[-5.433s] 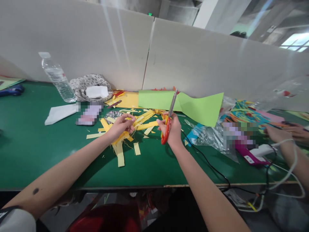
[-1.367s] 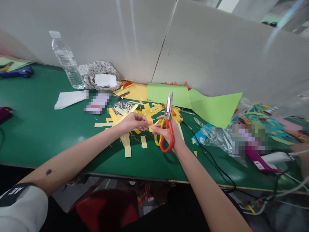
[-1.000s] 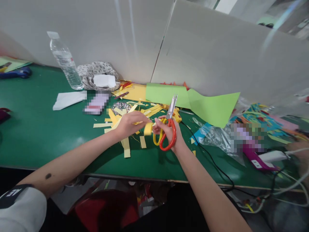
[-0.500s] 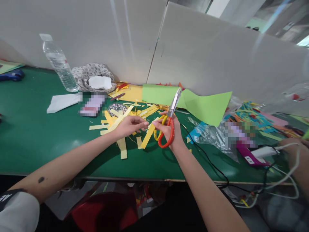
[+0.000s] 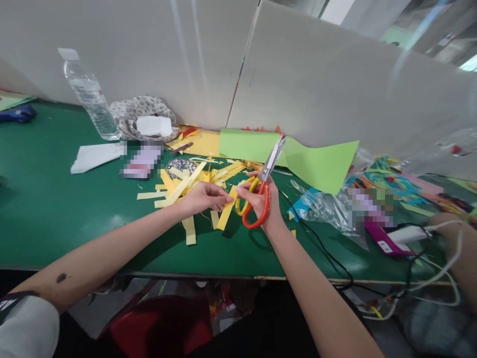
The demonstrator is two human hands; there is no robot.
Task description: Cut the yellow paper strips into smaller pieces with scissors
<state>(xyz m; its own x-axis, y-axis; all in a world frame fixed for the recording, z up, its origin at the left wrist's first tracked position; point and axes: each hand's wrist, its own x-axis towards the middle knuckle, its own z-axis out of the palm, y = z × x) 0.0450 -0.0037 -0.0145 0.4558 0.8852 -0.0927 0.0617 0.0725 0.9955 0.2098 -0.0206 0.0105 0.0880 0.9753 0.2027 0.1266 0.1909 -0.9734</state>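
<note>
In my right hand (image 5: 266, 201) hang scissors (image 5: 255, 204) with one red and one yellow handle loop, the blades pointing up and away. The thumb and finger of that same hand pinch the top of a yellow paper strip (image 5: 226, 214). My left hand (image 5: 206, 196) is closed, its thumb and fingertips at the strip's left edge. Beneath and behind the hands lies a loose heap of yellow paper strips (image 5: 186, 184), partly covering a round glittery piece (image 5: 181, 166).
Green paper (image 5: 316, 159) leans against the wall panel. At the left stand a water bottle (image 5: 89, 99) and a patterned cloth bag (image 5: 143, 107), with a phone (image 5: 143, 160) nearby. Clear plastic (image 5: 328, 209), a black cable (image 5: 316, 248) and a purple-and-white item (image 5: 387, 241) lie right. Another person's arm (image 5: 452, 238) shows there.
My left fingertips have moved slightly right and down onto the yellow strip; a small gap showed there before. The scissors have tilted a little to the right.
</note>
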